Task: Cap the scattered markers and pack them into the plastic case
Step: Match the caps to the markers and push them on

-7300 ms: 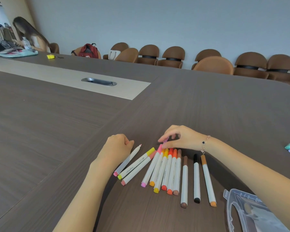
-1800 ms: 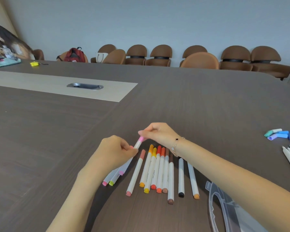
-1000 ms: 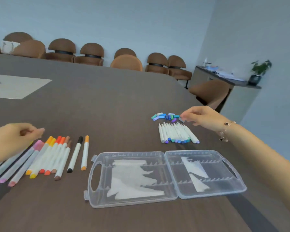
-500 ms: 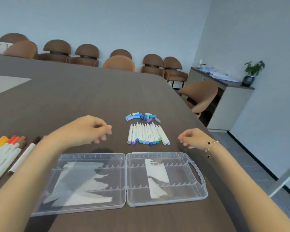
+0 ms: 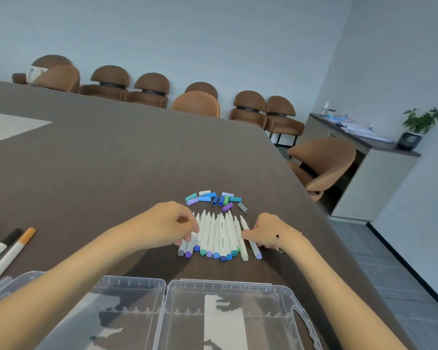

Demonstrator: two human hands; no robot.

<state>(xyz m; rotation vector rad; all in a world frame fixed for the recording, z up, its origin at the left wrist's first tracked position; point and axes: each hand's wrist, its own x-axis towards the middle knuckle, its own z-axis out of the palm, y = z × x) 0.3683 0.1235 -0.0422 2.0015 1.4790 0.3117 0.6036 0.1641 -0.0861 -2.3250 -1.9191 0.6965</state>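
Observation:
A row of several uncapped white markers (image 5: 219, 236) lies on the dark table (image 5: 111, 160), coloured ends toward me. Their loose caps (image 5: 214, 198), blue, green, purple and grey, lie in a small heap just beyond the tips. My left hand (image 5: 167, 223) is at the row's left side, its curled fingers over the leftmost markers. My right hand (image 5: 268, 232) is at the right side, thumb and fingers around the rightmost marker (image 5: 249, 237). The clear plastic case (image 5: 296, 306) lies open and flat near me, partly under my forearms.
Capped markers, one black (image 5: 4, 245) and one orange (image 5: 15, 248) among them, lie at the left edge. Brown chairs (image 5: 195, 103) line the table's far side and right corner. A sideboard with a potted plant (image 5: 417, 127) stands at the right wall.
Both hands have moved forward from above the case to the two sides of the uncapped marker row and now touch it. The view has shifted closer to the markers.

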